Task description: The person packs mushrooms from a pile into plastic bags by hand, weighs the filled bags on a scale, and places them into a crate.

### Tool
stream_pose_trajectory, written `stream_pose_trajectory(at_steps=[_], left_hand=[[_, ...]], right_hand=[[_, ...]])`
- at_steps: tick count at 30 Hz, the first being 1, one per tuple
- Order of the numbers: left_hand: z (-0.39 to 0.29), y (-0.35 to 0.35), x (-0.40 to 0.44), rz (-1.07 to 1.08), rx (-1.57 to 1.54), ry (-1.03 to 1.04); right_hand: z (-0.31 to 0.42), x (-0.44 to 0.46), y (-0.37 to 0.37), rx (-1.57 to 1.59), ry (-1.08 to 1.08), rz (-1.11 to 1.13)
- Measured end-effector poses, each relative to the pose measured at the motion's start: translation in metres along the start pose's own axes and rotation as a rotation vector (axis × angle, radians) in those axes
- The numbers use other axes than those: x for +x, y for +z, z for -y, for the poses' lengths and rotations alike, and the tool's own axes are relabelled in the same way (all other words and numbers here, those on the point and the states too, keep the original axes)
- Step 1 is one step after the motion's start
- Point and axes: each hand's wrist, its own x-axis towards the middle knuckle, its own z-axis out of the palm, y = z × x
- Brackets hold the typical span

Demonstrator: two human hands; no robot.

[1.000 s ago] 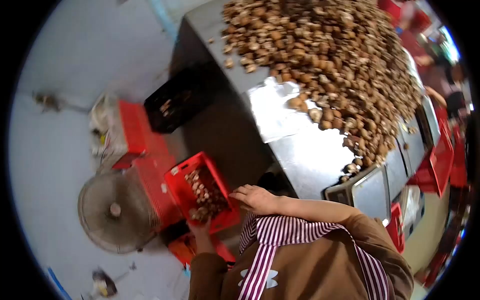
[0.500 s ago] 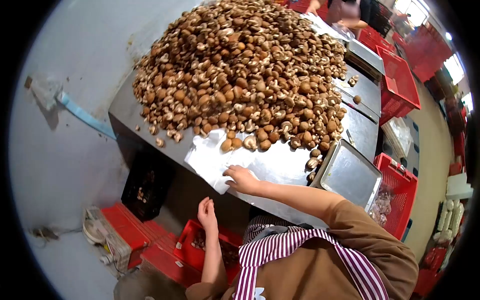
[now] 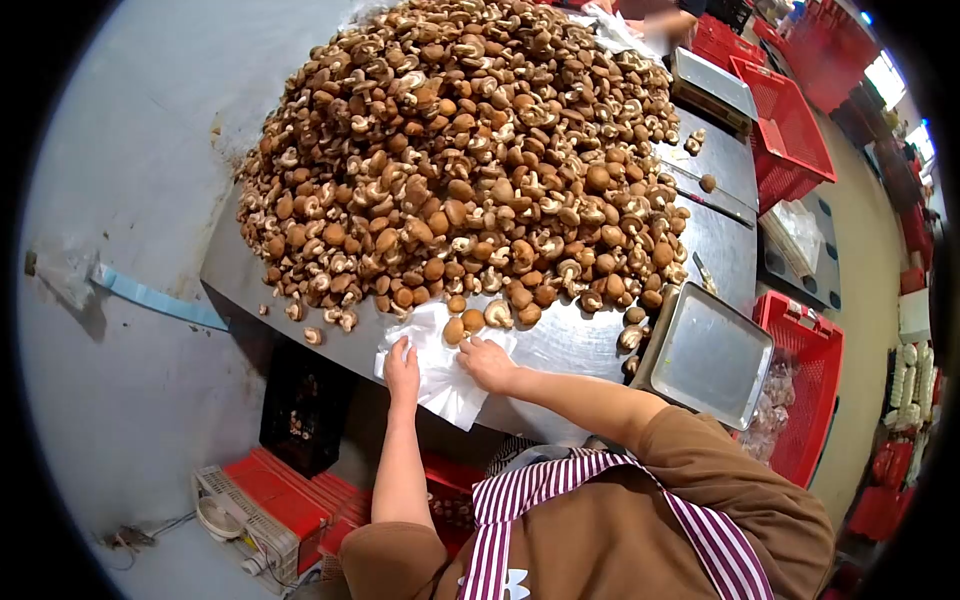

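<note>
Well — left hand (image 3: 402, 374) at left side of white sheet (image 3: 445, 385), fingers bent; right hand (image 3: 487, 365) on its right side, near loose mushrooms (image 3: 453, 331). Can't tell whether either pinches it. Sheet overhangs near edge of steel table (image 3: 565, 345) — mushroom heap (image 3: 460, 170) beyond, metal tray (image 3: 710, 355) rightward.

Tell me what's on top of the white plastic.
Some mushrooms sit at the far edge of the white plastic; the right hand is at its right side. Whatever its folds and that hand cover is hidden.
</note>
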Motion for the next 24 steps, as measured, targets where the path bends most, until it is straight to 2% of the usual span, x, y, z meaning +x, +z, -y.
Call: stream_pose_trajectory(at_steps=[1,3,5,7,9,10,12,13,15,17,19,21,22,23,24], left_hand=[[0.004,0.003,0.006,0.036,0.084,-0.002],[0.012,0.010,0.012,0.041,0.031,0.026],[0.022,0.014,0.019,0.002,0.036,0.079],[0.011,0.008,0.023,0.017,0.032,0.098],[0.002,0.004,0.026,0.050,0.080,0.061],[0.005,0.006,0.027,0.009,0.091,0.100],[0.008,0.005,0.023,-0.013,0.062,0.079],[0.005,0.006,0.024,-0.049,0.031,0.056],[-0.035,0.006,0.022,-0.069,0.064,0.083],[-0.083,0.015,0.014,0.060,-0.344,0.077],[-0.129,0.039,0.007,0.409,-0.734,-0.075],[-0.162,0.066,-0.011,0.668,-0.760,-0.236],[-0.166,0.085,-0.021,0.809,-0.900,-0.385],[-0.170,0.103,-0.027,0.950,-1.037,-0.537],[-0.190,0.102,-0.033,0.959,-1.035,-0.529]], right_hand=[[0.000,-0.002,-0.003,0.054,-0.006,0.028],[-0.002,-0.013,-0.015,0.107,0.009,0.051],[-0.008,-0.035,-0.031,0.160,-0.080,0.125],[-0.011,-0.058,-0.067,0.215,-0.028,0.176],[-0.017,-0.080,-0.098,0.513,0.126,0.223],[-0.021,-0.091,-0.110,0.516,0.138,0.219],[-0.032,-0.112,-0.137,0.889,0.562,0.194],[-0.032,-0.115,-0.168,0.903,0.734,0.228],[-0.046,-0.138,-0.173,1.058,0.735,0.017],[-0.054,-0.155,-0.181,1.110,0.654,-0.047],[-0.049,-0.159,-0.199,1.164,0.609,-0.028],[-0.033,-0.160,-0.223,1.222,0.558,-0.098],[-0.031,-0.162,-0.235,1.272,0.545,0.003],[-0.034,-0.164,-0.238,1.267,0.546,-0.009],[-0.037,-0.168,-0.239,1.360,0.570,-0.046]])
